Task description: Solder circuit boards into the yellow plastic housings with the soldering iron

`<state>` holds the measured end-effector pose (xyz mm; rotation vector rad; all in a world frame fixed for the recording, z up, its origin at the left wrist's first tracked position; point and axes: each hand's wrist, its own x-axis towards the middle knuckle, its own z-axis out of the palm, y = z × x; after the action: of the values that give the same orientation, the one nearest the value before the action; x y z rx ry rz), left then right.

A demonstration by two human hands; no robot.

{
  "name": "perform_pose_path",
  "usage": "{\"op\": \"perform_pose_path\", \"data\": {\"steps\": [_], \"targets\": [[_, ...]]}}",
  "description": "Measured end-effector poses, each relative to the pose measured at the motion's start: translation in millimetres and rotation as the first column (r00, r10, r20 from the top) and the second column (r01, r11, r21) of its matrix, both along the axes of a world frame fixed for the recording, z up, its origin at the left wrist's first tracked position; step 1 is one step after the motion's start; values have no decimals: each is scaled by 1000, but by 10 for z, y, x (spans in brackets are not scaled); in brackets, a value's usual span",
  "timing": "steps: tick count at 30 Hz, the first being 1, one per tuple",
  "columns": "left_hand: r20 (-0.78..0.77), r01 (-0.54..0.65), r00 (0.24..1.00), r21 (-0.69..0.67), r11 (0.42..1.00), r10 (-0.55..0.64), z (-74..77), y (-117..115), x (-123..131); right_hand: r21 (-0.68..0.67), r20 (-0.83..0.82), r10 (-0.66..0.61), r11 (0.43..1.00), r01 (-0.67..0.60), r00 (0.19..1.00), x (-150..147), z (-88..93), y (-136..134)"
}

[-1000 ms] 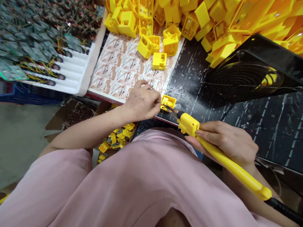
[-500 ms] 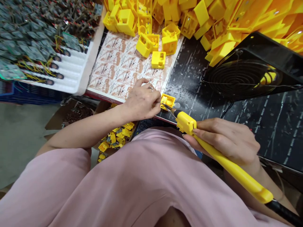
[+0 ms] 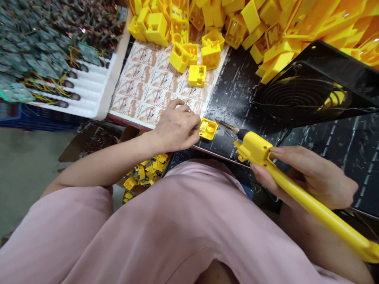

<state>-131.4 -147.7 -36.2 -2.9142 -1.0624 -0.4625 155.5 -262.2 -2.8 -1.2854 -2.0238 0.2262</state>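
Note:
My left hand point(image 3: 179, 125) rests at the bench's front edge, its fingers closed on the left side of a small yellow plastic housing point(image 3: 208, 129). The housing lies with its hollow side up; a round grille shows inside. In my right hand point(image 3: 310, 173) is a yellow soldering iron point(image 3: 257, 146), gripped along its handle. Its dark metal tip points left, just right of the housing and apart from it. A thin metal tube sits beside the tip. My left fingertips are partly hidden behind the hand.
Several yellow housings point(image 3: 197, 75) stand on a printed sheet point(image 3: 154, 79), with a large heap behind. At right a black fan point(image 3: 304, 94) stands on the black bench point(image 3: 227, 98). A white foam tray point(image 3: 100, 90) holds wired circuit boards point(image 3: 44, 59). Below the edge lie yellow parts point(image 3: 146, 173).
My right hand has drawn the soldering iron back to the right, so its tip has left the housing. My left hand has stayed nearly still at the housing.

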Motion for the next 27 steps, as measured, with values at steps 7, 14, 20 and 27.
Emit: {"op": "perform_pose_path", "data": {"steps": [7,14,20,27], "targets": [[5,-26,1000,-224,974,27,141,10,-88,90,-97,-69,993,78,993,-82,-105,-40],[66,-103,986,-490,865,154,173,168,-62,33,-126,-113,992,118,986,-202,-96,-109],[19,-135,987,-434,891,158,154,171,30,113,-29,-18,993,21,999,-200,-82,-43],[45,-128,987,-366,922,155,128,155,16,190,4,82,978,-81,997,-251,-58,91]]}}
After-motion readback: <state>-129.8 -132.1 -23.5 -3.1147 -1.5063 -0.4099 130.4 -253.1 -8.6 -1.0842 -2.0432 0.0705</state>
